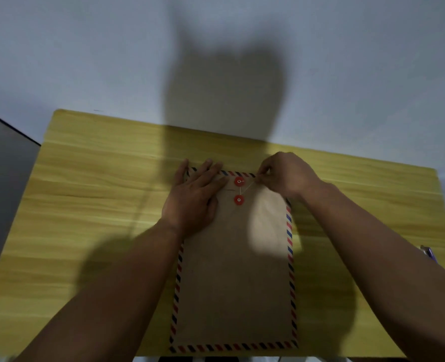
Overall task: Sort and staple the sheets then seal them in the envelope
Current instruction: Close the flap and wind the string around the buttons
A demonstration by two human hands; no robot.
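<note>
- Head view looks down on a yellow wood-grain bench [85, 205] set against a pale wall.
- A brown envelope [237, 278] with a red-and-blue striped border lies flat on the bench, its long side running away from the person and its flap end at the far edge.
- Two red closure discs sit one behind the other near the flap end: the far disc [239, 181] on the flap, the near disc [239, 200] on the body just below it.
- A thin pale string [247, 188] runs between the discs and slants out to the right.
- The left hand [194, 197] lies flat on the envelope's far-left corner, fingers straight and spread, pressing the paper down just beside the discs.
- The right hand [286, 173] hovers over the far-right corner, its fingers curled and its fingertips pinching the string's free end.
- A small purple object [428, 253] shows at the bench's right edge, too cropped to identify.
</note>
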